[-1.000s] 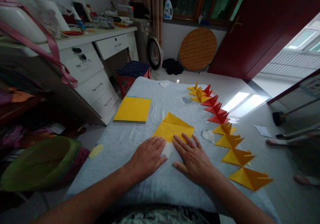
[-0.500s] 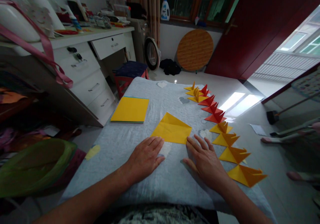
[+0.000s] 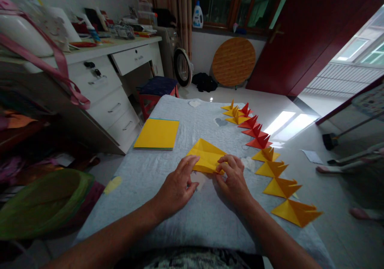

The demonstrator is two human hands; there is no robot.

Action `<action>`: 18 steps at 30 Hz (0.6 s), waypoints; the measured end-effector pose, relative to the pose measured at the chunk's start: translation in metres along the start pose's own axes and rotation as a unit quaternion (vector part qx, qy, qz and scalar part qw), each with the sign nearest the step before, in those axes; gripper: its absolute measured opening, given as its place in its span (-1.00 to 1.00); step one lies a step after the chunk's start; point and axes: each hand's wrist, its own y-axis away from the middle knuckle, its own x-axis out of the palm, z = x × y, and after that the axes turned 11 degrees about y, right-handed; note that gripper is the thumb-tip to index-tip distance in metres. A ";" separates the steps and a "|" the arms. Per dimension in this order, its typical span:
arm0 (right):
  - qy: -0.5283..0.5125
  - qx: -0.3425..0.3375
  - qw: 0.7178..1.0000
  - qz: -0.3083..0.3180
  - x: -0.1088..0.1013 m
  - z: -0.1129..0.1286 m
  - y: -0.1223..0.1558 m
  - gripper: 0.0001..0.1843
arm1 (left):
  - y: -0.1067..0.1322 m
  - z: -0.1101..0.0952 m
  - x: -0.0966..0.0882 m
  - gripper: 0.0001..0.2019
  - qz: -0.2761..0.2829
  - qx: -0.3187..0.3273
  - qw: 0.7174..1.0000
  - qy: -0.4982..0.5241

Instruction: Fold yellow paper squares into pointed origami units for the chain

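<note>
A partly folded sheet of yellow origami paper lies on the cloth-covered table in front of me, creased, with a point at its far side. My left hand rests its fingertips on the paper's left edge, thumb apart from the fingers. At the near right edge, my right hand pinches the paper between thumb and bent fingers. Beyond my left hand sits a square stack of origami paper, yellow on top. To the right stands a row of folded paper pieces, several yellow and several red.
The table has a pale blue cloth. A green-lined bin stands at the left, below a white desk with drawers. Past the far edge are a stool, an open washing machine door and a round wooden board.
My right hand has moved inward and its fingers have curled from flat to a pinch on the paper's near right edge. My left fingers have shifted slightly forward onto the paper.
</note>
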 end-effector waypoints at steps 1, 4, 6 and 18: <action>-0.007 -0.024 1.000 -0.016 -0.001 0.003 0.002 -0.85 | -0.005 -0.006 0.000 -0.33 -0.001 -0.007 1.000 0.022; -0.013 -0.096 0.995 -0.031 -0.003 0.009 0.005 -0.84 | -0.016 -0.019 0.003 -0.62 0.000 0.029 0.999 0.031; 0.002 -0.124 0.992 -0.019 -0.004 0.009 0.005 -0.86 | -0.021 -0.020 0.003 -0.77 -0.001 0.045 0.998 0.038; 0.059 -0.093 0.993 -0.053 -0.013 -0.023 0.003 -0.73 | -0.026 0.022 -0.020 -0.80 -0.023 -0.009 0.979 0.204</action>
